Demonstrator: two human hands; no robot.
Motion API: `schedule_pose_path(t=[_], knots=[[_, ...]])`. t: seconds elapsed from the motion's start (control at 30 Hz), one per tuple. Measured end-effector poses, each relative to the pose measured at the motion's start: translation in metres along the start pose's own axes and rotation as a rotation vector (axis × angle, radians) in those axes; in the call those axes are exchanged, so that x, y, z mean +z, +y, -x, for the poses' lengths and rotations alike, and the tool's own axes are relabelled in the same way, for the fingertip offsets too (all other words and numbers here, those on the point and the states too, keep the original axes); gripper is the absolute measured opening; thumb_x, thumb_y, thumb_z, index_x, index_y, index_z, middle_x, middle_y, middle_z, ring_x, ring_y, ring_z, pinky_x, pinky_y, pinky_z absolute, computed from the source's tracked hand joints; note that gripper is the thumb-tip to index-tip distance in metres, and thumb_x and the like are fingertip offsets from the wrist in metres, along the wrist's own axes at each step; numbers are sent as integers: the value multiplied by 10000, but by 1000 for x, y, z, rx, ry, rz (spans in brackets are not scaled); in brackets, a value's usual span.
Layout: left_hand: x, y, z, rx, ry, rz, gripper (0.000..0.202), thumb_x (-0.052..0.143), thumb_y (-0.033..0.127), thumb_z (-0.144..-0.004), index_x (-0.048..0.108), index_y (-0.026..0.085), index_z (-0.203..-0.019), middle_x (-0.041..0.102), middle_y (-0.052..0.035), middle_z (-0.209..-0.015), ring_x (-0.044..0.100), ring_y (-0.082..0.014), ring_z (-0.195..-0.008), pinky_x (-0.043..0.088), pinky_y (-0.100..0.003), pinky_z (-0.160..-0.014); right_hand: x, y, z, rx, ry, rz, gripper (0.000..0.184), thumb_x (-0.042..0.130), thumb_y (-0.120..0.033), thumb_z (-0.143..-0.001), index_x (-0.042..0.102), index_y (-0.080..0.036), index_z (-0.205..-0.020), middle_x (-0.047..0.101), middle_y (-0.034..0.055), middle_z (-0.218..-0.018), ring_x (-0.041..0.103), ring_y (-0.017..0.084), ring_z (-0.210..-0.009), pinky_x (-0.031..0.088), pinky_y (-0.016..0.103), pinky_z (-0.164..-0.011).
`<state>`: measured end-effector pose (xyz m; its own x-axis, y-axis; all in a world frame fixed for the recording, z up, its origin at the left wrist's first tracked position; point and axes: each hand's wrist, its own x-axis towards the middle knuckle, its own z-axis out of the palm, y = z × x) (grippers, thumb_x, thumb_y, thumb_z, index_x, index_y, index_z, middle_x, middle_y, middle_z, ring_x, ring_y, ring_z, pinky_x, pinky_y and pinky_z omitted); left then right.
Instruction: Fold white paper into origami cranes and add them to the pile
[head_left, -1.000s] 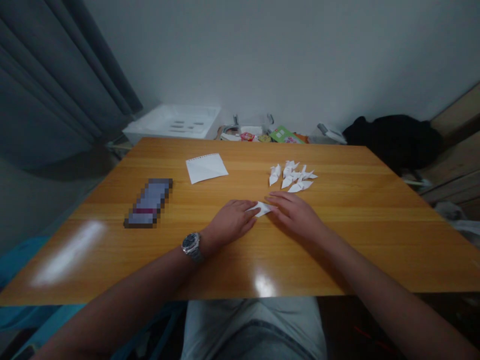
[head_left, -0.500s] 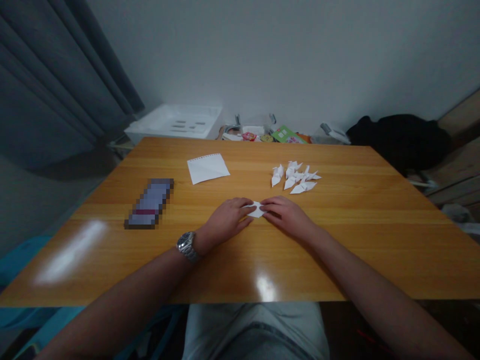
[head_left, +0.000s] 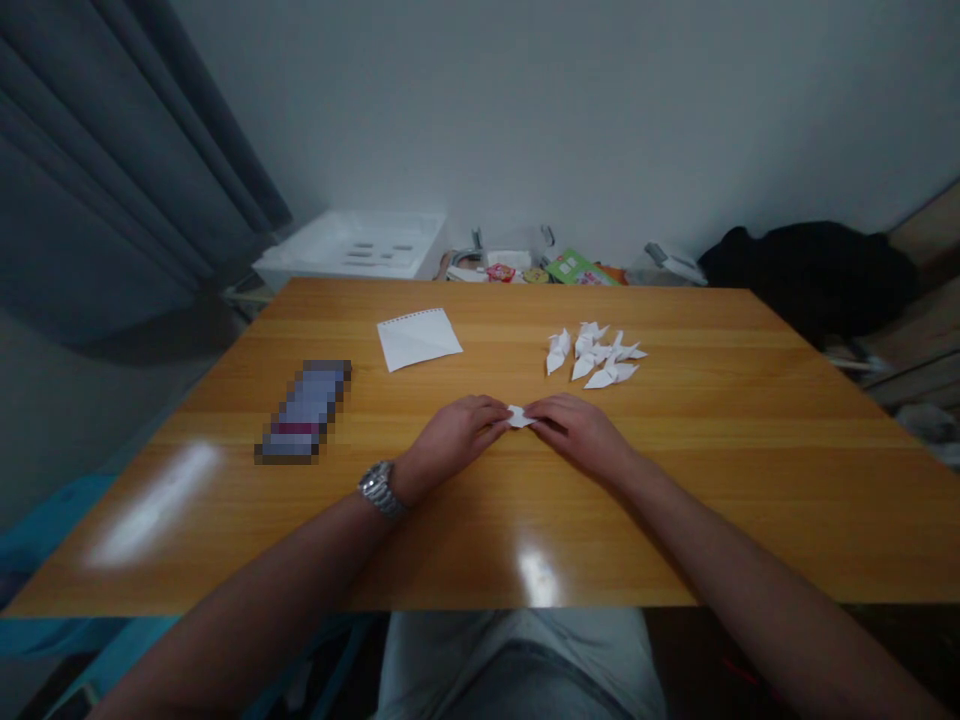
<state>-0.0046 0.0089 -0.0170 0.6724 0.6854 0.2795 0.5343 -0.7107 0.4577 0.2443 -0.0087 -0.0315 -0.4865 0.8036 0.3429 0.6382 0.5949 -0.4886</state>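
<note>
A small piece of folded white paper (head_left: 519,416) is pinched between my two hands, low over the middle of the table. My left hand (head_left: 466,432), with a metal watch (head_left: 381,488) on its wrist, grips the paper's left end between thumb and fingers. The right end is held the same way by my right hand (head_left: 576,426). Fingers cover both ends, so only the paper's centre shows. Just beyond my right hand lie several folded paper cranes (head_left: 600,358) in a loose group.
A sheet of white paper (head_left: 420,338) with a perforated edge lies farther back on the wooden table (head_left: 480,530). To the left is a blurred-out phone-like device (head_left: 304,412). Behind the table's far edge stand a white plastic tray (head_left: 352,240) and assorted small items, including a green booklet (head_left: 581,268).
My left fingers have closed more tightly on the folded paper, and less of it shows between my hands. The whole view has shifted slightly.
</note>
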Motion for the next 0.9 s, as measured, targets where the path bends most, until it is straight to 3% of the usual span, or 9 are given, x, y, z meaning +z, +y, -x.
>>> schedule_pose_path(t=[0.23,0.4,0.6,0.77,0.9], knots=[[-7,4,1,9,52,47,293,509,378,-1042,687,228,-1220,697,-60,-1156,669,-187,-1061,532,-312,-956,-4,-10,-1,72,63,-56,289,490,-362,-1035,742,-221,-1054,761,83,-1031,696,228,-964,548,381,-882],[-3,2,2,-94,100,61,287,505,367,-1043,711,210,-1167,712,-53,-1055,680,-186,-969,537,-302,-871,-2,-14,-2,121,105,-157,252,534,-359,-1016,733,-208,-1046,745,74,-996,685,218,-925,541,353,-846],[5,-2,2,-161,78,113,276,527,361,-1029,673,210,-1208,726,-46,-1097,679,-198,-989,536,-321,-878,1,-12,-5,216,86,-184,227,590,-342,-973,735,-210,-1088,751,72,-1030,688,230,-933,539,362,-847],[5,-6,2,-39,39,54,282,528,287,-1022,655,200,-1258,663,-77,-1158,625,-208,-1070,506,-344,-960,9,-3,-6,178,50,-114,222,582,-286,-987,741,-193,-1111,736,84,-1010,662,235,-960,518,377,-870],[4,-8,2,39,-43,-36,284,536,236,-1007,689,226,-1246,641,-83,-1136,601,-217,-1042,488,-363,-950,15,2,-6,81,118,-16,207,606,-263,-980,742,-196,-1121,684,96,-1025,612,250,-1010,504,405,-902]])
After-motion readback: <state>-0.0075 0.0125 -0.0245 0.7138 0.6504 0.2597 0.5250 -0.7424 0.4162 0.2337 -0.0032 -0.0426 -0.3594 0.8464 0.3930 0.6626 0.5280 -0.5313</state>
